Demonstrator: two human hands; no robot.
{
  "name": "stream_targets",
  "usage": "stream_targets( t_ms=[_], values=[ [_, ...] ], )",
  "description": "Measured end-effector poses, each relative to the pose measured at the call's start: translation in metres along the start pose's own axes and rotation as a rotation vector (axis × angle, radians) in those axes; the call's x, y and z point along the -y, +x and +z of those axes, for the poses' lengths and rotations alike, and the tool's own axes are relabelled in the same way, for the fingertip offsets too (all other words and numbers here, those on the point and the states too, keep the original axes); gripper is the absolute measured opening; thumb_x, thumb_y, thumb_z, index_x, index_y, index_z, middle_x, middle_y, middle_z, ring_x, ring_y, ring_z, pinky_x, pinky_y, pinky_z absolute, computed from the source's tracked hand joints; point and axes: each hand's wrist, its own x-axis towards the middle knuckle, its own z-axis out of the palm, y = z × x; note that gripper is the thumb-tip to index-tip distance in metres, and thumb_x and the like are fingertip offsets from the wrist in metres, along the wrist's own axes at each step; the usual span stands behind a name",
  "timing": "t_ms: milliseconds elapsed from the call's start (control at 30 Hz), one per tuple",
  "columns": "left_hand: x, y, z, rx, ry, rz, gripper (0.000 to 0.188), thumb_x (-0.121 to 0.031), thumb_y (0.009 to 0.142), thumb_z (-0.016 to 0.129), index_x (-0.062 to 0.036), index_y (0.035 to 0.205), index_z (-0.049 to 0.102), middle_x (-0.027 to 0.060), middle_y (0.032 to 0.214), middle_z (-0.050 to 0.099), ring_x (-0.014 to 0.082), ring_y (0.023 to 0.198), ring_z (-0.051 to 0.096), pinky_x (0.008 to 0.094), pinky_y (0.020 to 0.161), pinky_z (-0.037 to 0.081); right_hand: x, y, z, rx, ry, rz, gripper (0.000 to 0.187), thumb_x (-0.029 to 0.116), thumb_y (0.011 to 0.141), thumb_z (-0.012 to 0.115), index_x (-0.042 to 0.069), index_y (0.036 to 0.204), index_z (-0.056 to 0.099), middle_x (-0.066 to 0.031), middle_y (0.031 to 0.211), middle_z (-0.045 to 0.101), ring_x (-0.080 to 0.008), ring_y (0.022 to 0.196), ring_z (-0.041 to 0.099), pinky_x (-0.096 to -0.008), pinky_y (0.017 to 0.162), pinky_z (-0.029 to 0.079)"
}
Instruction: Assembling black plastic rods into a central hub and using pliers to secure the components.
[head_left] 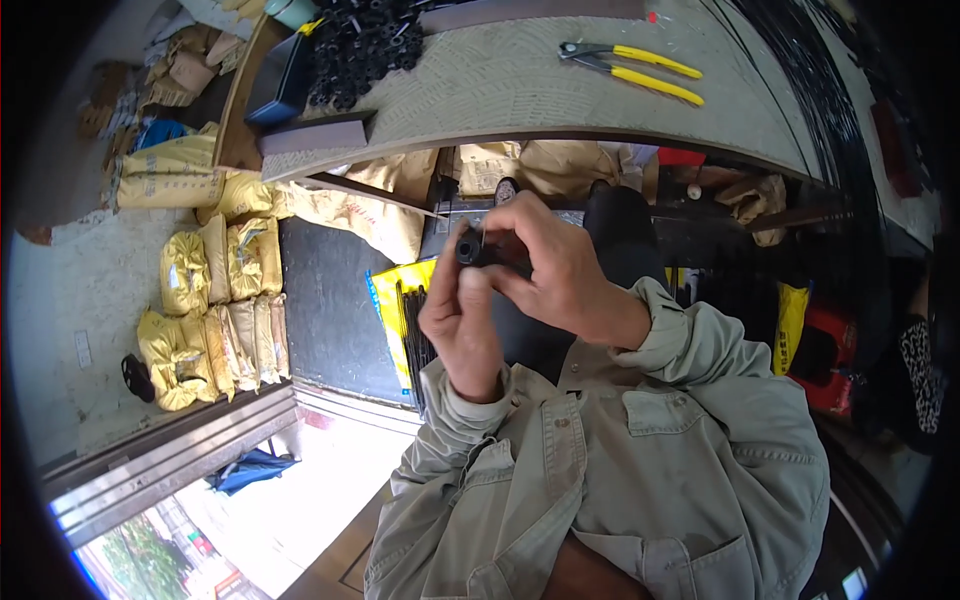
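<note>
In front of my body, my left hand (460, 335) grips a small black cylindrical part (469, 247), its round end with a hole facing up. My right hand (555, 265) is closed beside it, thumb and fingers pressed together against the part's right side. Something dark shows between the right fingertips, too hidden to name. Beyond the hands, a pile of small black parts (365, 50) lies on the worktable (480, 90). Cutting pliers with yellow handles (640, 70) rest at the table's right.
A dark blue bin (280, 85) stands at the table's left end. Long thin black strips (415, 330) lie by a yellow sack below my left hand. Filled yellow sacks (185, 270) are stacked along the left wall. Black strands (830, 90) hang over the table's right end.
</note>
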Motion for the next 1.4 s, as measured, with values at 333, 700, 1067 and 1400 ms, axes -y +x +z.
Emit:
stream_targets(
  t_ms=[333,700,1067,1400],
  values=[
    [-0.029,-0.003,-0.025,0.147,0.045,0.18,0.038,-0.015,0.087,0.051,0.0062,0.117,0.043,0.0153,0.103,0.06,0.0226,0.102,0.055,0.0358,0.095,0.035,-0.019,-0.028,0.011,-0.064,0.107,-0.196,0.036,-0.003,0.067,0.066,0.001,0.102,0.056,-0.0121,0.091,0.058,-0.023,0.068,0.061,-0.0293,0.056,0.049],
    [-0.019,0.021,-0.036,0.482,0.273,0.365,0.032,-0.025,0.074,0.068,-0.0009,0.092,0.056,0.0093,0.085,0.062,0.0214,0.091,0.058,0.0489,0.1,0.024,-0.032,-0.032,0.007,0.113,0.249,-0.225,0.025,-0.004,0.067,0.065,0.001,0.092,0.061,-0.0108,0.087,0.062,-0.025,0.074,0.061,-0.0308,0.061,0.05],
    [-0.011,0.014,0.003,0.335,-0.077,0.194,0.049,-0.05,0.08,0.054,-0.0018,0.085,0.054,0.0052,0.063,0.048,0.0162,0.059,0.046,0.0366,0.072,0.042,-0.094,0.066,-0.124,0.012,-0.882,-0.062,0.023,0.026,0.083,0.056,0.006,0.094,0.054,-0.0103,0.098,0.056,-0.0284,0.09,0.055,-0.039,0.076,0.044],
    [-0.006,0.027,-0.014,0.451,-0.051,0.056,0.062,-0.062,0.08,0.042,0.0002,0.08,0.045,0.0053,0.061,0.041,0.0128,0.053,0.041,0.0239,0.051,0.034,-0.127,0.075,-0.158,0.186,-0.562,0.211,0.02,0.025,0.084,0.055,0.006,0.082,0.051,-0.0067,0.084,0.053,-0.0168,0.073,0.053,-0.0276,0.06,0.043]
  ],
)
